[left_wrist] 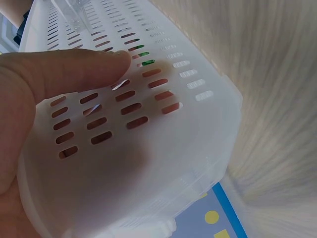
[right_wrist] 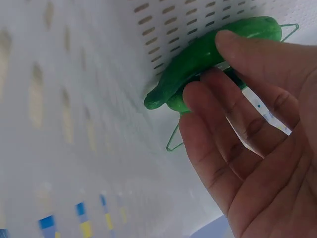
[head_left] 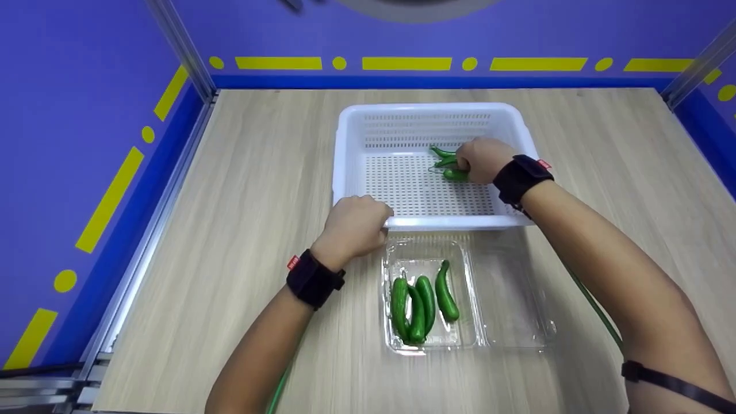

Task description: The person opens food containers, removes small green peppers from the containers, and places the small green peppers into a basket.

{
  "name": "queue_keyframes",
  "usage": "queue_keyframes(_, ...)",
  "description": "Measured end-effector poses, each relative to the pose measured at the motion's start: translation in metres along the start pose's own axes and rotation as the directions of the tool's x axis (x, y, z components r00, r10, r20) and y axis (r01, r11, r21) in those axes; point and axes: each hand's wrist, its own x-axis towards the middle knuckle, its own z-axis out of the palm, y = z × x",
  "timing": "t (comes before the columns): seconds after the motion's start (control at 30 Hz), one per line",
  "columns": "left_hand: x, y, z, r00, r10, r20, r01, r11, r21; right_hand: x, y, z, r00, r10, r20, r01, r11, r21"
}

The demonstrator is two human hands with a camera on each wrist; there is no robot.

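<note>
My left hand grips the near left part of the rim of a white plastic basket; in the left wrist view its thumb lies along the slotted outer wall. Inside the basket, toward the right, my right hand reaches down. In the right wrist view it pinches a slim green vegetable, like a small cucumber, thumb on top and fingers below. More of these lie under and beside it, partly hidden, and thin green loops stick out. Several similar green vegetables lie in a clear plastic clamshell box in front of the basket.
The clamshell's clear lid lies folded open to the right. Everything stands on a light wood-grain table. Blue panels with yellow marks close off the back and sides. A green cable runs beneath the right arm.
</note>
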Motion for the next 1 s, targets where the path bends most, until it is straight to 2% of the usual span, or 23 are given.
queue_keyframes(0.17, 0.0, 0.0, -0.001, 1.0, -0.008, 0.01, 0.008, 1.0, -0.005, -0.003, 0.001, -0.003, 0.999, -0.03, -0.045, 0.03, 0.999, 0.011)
queue_keyframes(0.4, 0.0, 0.0, -0.001, 1.0, -0.007, 0.02, 0.007, 1.0, -0.008, -0.012, 0.001, -0.019, 0.999, 0.04, -0.02, -0.038, 0.994, 0.099)
queue_keyframes(0.53, 0.0, 0.0, 0.0, 1.0, -0.006, 0.026, 0.007, 1.0, -0.013, -0.02, 0.0, -0.032, 0.998, 0.05, -0.038, -0.044, 0.987, 0.153)
queue_keyframes(0.73, 0.0, 0.0, 0.0, 1.0, -0.011, 0.029, 0.011, 1.0, -0.006, -0.031, 0.001, -0.042, 0.991, 0.029, -0.134, 0.001, 0.975, 0.222)
queue_keyframes(1.0, 0.001, 0.0, 0.0, 0.999, -0.012, 0.031, 0.013, 1.0, -0.009, -0.04, 0.003, -0.045, 0.966, 0.005, -0.259, 0.072, 0.955, 0.288)
